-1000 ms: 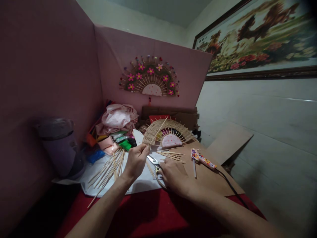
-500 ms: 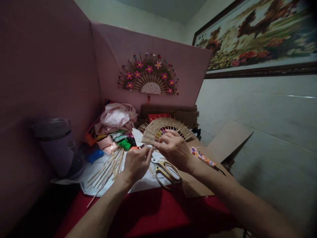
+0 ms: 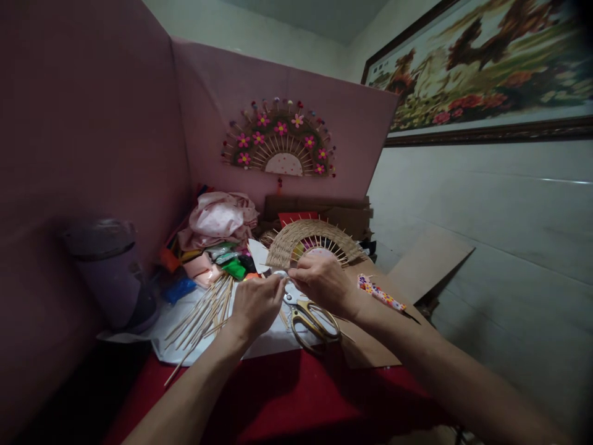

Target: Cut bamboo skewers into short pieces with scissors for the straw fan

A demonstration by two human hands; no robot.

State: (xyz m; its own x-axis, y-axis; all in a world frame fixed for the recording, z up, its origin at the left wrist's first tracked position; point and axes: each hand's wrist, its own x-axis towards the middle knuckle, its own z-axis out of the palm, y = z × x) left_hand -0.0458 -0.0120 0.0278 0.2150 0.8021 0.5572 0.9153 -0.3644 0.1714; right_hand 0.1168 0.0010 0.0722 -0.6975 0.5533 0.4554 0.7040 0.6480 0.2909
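Note:
My left hand (image 3: pixel 256 303) is closed in a pinch, its fingertips close to those of my right hand (image 3: pixel 322 281), which is pinched too. Whatever lies between the fingertips is too small to make out. Just behind my hands stands a woven half-round fan (image 3: pixel 303 235) of twine on thin sticks, its lower middle partly covered by my right hand. Scissors with gold handles (image 3: pixel 308 321) lie below and between my hands, blades pointing away. To the left of my left hand, a bundle of thin wooden sticks (image 3: pixel 199 315) is spread over a white sheet (image 3: pixel 264 349).
Coloured packets (image 3: pixel 234 267) and a pink cloth (image 3: pixel 217 213) pile up at the back left. A lidded tumbler (image 3: pixel 109 272) stands far left. A flower-patterned glue gun-like tool (image 3: pixel 380 293) rests on cardboard (image 3: pixel 370 346) at right. A flower-decorated fan (image 3: pixel 280 139) hangs on the pink panel.
My right hand's raised fingers have lowered and curled in toward the left fingertips, uncovering more of the fan's middle. My left hand stays nearly in place.

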